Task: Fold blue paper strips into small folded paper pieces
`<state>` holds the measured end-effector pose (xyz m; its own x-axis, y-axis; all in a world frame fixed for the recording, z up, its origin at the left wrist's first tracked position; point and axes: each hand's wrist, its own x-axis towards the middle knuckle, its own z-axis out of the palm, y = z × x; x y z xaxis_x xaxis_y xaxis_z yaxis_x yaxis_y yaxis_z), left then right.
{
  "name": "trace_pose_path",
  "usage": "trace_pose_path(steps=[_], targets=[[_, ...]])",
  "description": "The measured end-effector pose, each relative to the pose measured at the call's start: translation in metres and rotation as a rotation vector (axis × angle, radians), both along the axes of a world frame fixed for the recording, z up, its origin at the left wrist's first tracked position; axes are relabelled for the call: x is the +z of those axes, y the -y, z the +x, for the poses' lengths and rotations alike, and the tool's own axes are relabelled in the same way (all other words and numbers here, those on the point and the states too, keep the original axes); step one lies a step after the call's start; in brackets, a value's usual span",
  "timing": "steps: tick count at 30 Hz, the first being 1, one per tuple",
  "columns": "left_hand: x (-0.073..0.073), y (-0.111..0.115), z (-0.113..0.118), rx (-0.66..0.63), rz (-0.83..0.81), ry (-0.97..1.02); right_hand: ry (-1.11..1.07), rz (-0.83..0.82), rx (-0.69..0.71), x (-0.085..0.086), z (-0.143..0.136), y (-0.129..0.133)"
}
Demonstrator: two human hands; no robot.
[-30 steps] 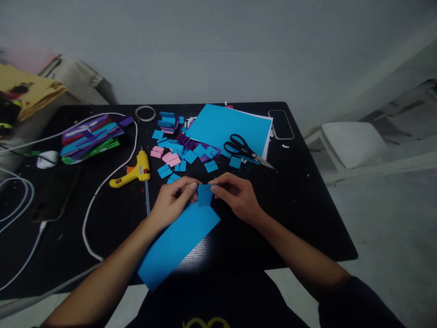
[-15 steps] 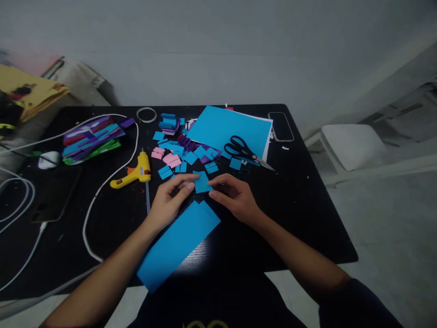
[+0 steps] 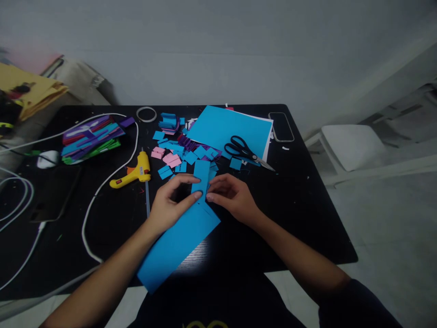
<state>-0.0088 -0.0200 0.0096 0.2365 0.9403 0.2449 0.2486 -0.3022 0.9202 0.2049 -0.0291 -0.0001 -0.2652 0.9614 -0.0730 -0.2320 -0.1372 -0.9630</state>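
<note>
A small blue paper strip stands between my two hands, longer than it is wide. My left hand is closed on its left side, with the thumb across the lower part and the index finger higher up. At the right edge, the bent fingertips and thumb of my right hand grip the strip. Beneath my hands a larger blue paper sheet lies slanted on the black table. Just beyond is a scatter of small folded blue paper pieces and pink paper pieces.
Black-handled scissors rest on a large blue sheet. A yellow glue gun lies to the left, near a white cable and a bundle of coloured paper. A phone lies at the back right.
The small blue piece looked nearly square before; now it shows as a longer upright strip. My left thumb has moved down and right onto it. The large sheet has stayed put.
</note>
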Motion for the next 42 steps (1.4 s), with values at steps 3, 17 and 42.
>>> trace_pose_path(steps=[3,17,42], targets=[[-0.005,0.003,0.002,0.009,0.116,-0.065,0.010,-0.026,-0.016,-0.005,-0.003,0.000],[-0.014,0.007,0.005,0.045,0.224,-0.053,0.369,0.405,-0.165,-0.011,-0.004,0.003],[-0.003,0.004,0.010,0.041,-0.209,0.120,0.143,0.017,-0.126,-0.006,-0.006,0.005]])
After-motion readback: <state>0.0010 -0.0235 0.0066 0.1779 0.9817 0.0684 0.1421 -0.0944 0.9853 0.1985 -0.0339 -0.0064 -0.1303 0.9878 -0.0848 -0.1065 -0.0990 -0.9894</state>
